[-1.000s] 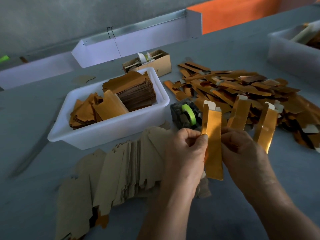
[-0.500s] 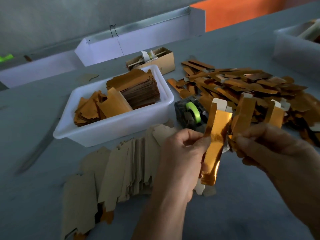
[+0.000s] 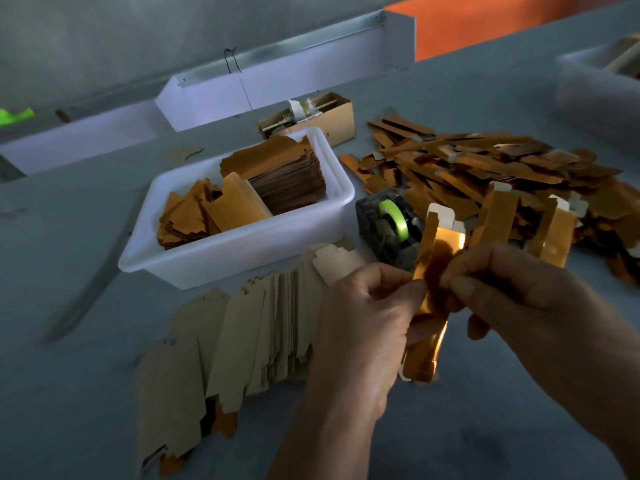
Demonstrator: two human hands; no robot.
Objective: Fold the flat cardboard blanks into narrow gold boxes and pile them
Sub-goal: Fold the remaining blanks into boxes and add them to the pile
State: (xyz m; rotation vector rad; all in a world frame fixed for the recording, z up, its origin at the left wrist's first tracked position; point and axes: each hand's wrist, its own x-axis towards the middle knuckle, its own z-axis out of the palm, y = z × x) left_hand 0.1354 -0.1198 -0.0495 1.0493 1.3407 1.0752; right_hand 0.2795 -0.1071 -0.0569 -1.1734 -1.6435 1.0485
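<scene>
Shiny gold box (image 3: 437, 271), white tub (image 3: 242, 261), green tape (image 3: 391, 213)

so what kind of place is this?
Probably a small packaging workshop doing hand assembly. A big pile of folded gold boxes, a white tub stacked with flat blanks, and a tape dispenser sit on one long grey worktable.

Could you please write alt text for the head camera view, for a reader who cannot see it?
Two bare hands, left hand and right hand, pinch a narrow gold cardboard box above a grey table. Behind lie fanned brown flat blanks, a white plastic tub and a pile of gold boxes.
</scene>
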